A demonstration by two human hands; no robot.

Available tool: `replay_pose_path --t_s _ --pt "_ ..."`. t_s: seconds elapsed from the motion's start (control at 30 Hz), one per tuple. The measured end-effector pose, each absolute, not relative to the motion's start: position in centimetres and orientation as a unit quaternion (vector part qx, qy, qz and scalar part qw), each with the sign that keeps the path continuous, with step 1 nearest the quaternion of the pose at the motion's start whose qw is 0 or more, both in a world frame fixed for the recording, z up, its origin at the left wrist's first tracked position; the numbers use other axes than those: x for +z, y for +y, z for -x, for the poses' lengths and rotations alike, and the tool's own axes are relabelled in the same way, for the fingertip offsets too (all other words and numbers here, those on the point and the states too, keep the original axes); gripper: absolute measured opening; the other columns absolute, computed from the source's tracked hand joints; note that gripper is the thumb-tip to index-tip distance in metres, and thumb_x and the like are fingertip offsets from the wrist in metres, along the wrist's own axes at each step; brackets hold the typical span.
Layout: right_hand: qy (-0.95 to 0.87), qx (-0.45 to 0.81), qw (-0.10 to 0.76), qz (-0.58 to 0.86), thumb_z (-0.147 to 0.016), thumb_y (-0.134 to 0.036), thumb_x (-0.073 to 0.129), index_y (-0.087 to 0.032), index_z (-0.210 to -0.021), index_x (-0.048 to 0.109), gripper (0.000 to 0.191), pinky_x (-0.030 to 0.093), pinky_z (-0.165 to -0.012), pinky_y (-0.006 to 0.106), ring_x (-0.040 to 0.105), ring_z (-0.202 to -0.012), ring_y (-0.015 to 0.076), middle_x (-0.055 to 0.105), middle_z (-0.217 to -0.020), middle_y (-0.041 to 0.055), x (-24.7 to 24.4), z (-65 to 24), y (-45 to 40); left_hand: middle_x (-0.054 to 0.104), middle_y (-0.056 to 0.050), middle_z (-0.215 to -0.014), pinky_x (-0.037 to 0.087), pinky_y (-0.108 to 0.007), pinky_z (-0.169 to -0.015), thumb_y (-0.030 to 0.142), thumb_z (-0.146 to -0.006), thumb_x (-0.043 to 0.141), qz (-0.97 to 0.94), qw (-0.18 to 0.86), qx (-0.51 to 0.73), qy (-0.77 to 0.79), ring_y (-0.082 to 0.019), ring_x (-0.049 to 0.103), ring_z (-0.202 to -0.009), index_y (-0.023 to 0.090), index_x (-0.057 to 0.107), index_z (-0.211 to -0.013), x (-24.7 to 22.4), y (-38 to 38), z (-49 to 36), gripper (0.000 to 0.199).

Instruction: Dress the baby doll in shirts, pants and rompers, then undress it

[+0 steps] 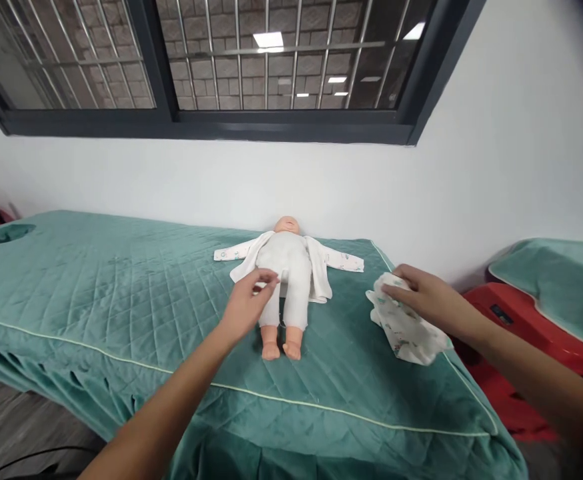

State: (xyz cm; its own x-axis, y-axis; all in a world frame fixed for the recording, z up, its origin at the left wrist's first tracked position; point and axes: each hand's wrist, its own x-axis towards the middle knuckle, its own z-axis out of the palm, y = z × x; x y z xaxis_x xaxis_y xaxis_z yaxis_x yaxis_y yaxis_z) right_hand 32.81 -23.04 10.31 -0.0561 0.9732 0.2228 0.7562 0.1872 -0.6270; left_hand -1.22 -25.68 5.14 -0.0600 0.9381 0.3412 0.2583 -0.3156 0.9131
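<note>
A baby doll (286, 267) lies on its back on the green quilted bed, its head toward the wall and its bare feet toward me. White pants cover its legs, and an unfastened white top (320, 270) with printed sleeves is spread out under it. Over the doll's leg on the left, my left hand (248, 300) has loosely curled fingers with a gap at the thumb, and no object shows in them. At the right, my right hand (416, 293) grips a crumpled white printed baby garment (404, 333), which hangs over the bed's right edge area.
The green bed cover (121, 287) has a pale piped edge and a face hole (7, 233) at far left. A white wall (196, 180) and barred window (271, 67) stand behind. Right of the bed is a red object (516, 327) partly under green cloth (561, 287).
</note>
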Motion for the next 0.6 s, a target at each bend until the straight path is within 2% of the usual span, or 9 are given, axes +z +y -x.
replay_pose_path --t_s 0.1,0.2,0.27,0.33,0.43,0.53,0.6 --pt "-0.785 0.275 0.251 0.495 -0.080 -0.047 0.068 -0.021 -0.085 0.066 0.027 0.043 -0.055 0.027 0.057 -0.060 0.0152 0.065 -0.069 -0.0005 14.8 -28.4 -23.5 0.069 -0.006 -0.118 0.050 -0.033 -0.096 0.034 -0.088 0.063 -0.666 0.387 0.510 0.383 -0.021 0.062 -0.115 0.022 0.067 -0.109 9.9 -25.7 -1.3 0.025" --pt "-0.826 0.318 0.261 0.386 -0.078 -0.045 0.072 -0.020 -0.087 0.069 0.027 0.043 -0.057 0.025 0.059 -0.064 0.0139 0.067 -0.075 0.0001 19.4 -24.4 -23.7 0.065 -0.008 -0.127 0.050 -0.033 -0.099 0.035 -0.087 0.066 -0.698 0.427 0.500 0.283 -0.022 0.059 -0.122 0.022 0.061 -0.120 13.5 -25.6 -3.5 0.037" --pt "-0.836 0.337 0.265 0.342 -0.074 -0.044 0.076 -0.020 -0.085 0.071 0.027 0.043 -0.056 0.025 0.060 -0.063 0.0136 0.068 -0.075 0.0001 22.2 -22.7 -23.7 0.067 -0.008 -0.120 0.053 -0.033 -0.091 0.038 -0.084 0.068 -0.699 0.427 0.505 0.271 -0.023 0.063 -0.113 0.020 0.061 -0.118 15.2 -25.5 -4.0 0.038" --pt "-0.844 0.342 0.257 0.325 -0.073 -0.044 0.077 -0.020 -0.083 0.071 0.027 0.042 -0.054 0.025 0.059 -0.060 0.0127 0.067 -0.071 -0.0009 24.4 -21.9 -23.6 0.070 -0.007 -0.105 0.055 -0.031 -0.079 0.040 -0.081 0.071 -0.697 0.421 0.508 0.282 -0.021 0.067 -0.096 0.018 0.064 -0.107 16.5 -25.6 -3.7 0.035" --pt "-0.857 0.322 0.240 0.323 -0.072 -0.043 0.080 -0.019 -0.072 0.068 0.027 0.038 -0.049 0.022 0.054 -0.053 0.0090 0.060 -0.061 -0.0037 26.6 -22.0 -23.3 0.068 -0.004 -0.087 0.051 -0.026 -0.063 0.037 -0.077 0.075 -0.702 0.430 0.481 0.300 -0.017 0.066 -0.077 0.016 0.064 -0.093 18.2 -25.9 -2.1 0.028" --pt "-0.873 0.302 0.212 0.319 -0.070 -0.043 0.081 -0.019 -0.061 0.064 0.031 0.031 -0.044 0.020 0.044 -0.046 0.0050 0.051 -0.052 -0.0065 27.4 -22.3 -23.2 0.063 -0.001 -0.075 0.046 -0.021 -0.057 0.029 -0.070 0.079 -0.682 0.437 0.508 0.293 -0.013 0.062 -0.066 0.016 0.061 -0.082 19.8 -26.0 -0.2 0.026" --pt "-0.878 0.305 0.190 0.316 -0.072 -0.046 0.080 -0.019 -0.064 0.067 0.031 0.033 -0.044 0.021 0.046 -0.047 0.0057 0.054 -0.054 -0.0055 27.3 -22.2 -23.3 0.058 0.002 -0.070 0.045 -0.020 -0.057 0.024 -0.068 0.080 -0.649 0.441 0.559 0.269 -0.011 0.059 -0.062 0.016 0.056 -0.077 20.9 -26.0 0.8 0.027"
